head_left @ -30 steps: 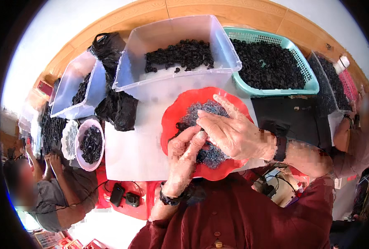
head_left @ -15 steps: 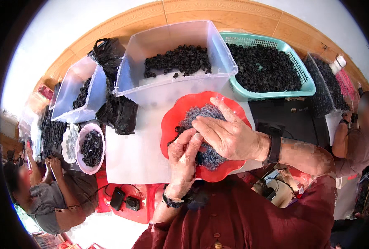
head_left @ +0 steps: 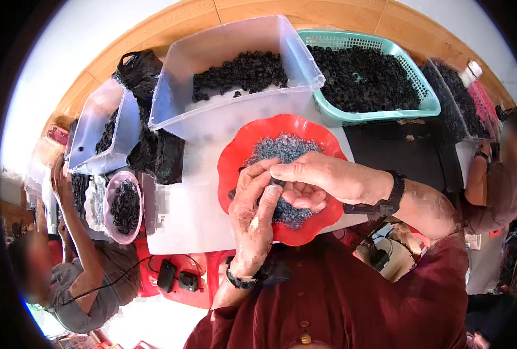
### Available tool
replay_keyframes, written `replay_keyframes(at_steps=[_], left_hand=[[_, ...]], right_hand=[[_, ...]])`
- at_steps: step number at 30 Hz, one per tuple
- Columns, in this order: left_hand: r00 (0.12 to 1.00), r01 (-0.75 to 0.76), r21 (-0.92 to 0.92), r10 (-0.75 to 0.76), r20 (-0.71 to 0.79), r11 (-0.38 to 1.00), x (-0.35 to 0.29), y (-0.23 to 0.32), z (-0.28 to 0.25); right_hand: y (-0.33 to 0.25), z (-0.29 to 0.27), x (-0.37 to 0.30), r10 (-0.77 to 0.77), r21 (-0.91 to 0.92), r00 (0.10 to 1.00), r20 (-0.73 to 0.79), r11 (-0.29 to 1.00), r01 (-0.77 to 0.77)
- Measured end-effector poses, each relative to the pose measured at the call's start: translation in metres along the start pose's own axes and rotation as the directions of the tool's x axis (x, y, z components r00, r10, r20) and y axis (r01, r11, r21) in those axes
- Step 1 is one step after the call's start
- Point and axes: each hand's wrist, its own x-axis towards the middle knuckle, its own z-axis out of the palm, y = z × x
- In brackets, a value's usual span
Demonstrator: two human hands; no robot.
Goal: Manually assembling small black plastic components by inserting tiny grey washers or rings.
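Observation:
A red scalloped dish [head_left: 233, 145] lies in front of me, with a heap of small grey-blue metallic pieces [head_left: 287, 145] in it. Over the dish, my left hand [head_left: 252, 200] pinches a small black cylindrical part [head_left: 277, 181] between thumb and fingers. My right hand [head_left: 331, 183] meets it from the right, its thumb and forefinger closed at the top of the part and the other fingers curled below. Whatever sits in the right fingertips is too small or hidden to make out. At the dish's left side, a few dark pieces show partly behind my left hand.
Behind the dish stand a clear plastic bin [head_left: 229, 119] and a green basket [head_left: 380, 113], both holding black parts. To the left are a black plastic bag [head_left: 165, 157], another bin [head_left: 116, 148] and a pink bowl [head_left: 140, 218]. Other people sit at both sides.
My right hand was spread flat over the heap; now its fingers are curled and brought to the black part at my left fingertips. The person at left has raised an arm toward the bins.

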Motion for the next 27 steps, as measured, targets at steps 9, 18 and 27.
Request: replay_keyframes(at_steps=[9,18,27], left_hand=[[0.997,0.049,0.065,-0.052,0.056,0.997,-0.006,0.008,-0.004],[1.000,0.015,0.265,-0.020,0.018,0.964,-0.004,0.002,0.006],[1.000,-0.006,0.245,0.011,-0.019,0.969,0.000,0.012,0.000]], right_hand=[[0.014,0.025,-0.004,0.037,0.427,0.995,-0.093,0.904,0.006],[0.031,0.050,0.002,0.002,0.471,0.908,-0.419,0.855,0.216],[0.011,0.037,0.000,-0.009,0.231,0.972,-0.234,0.971,0.065]])
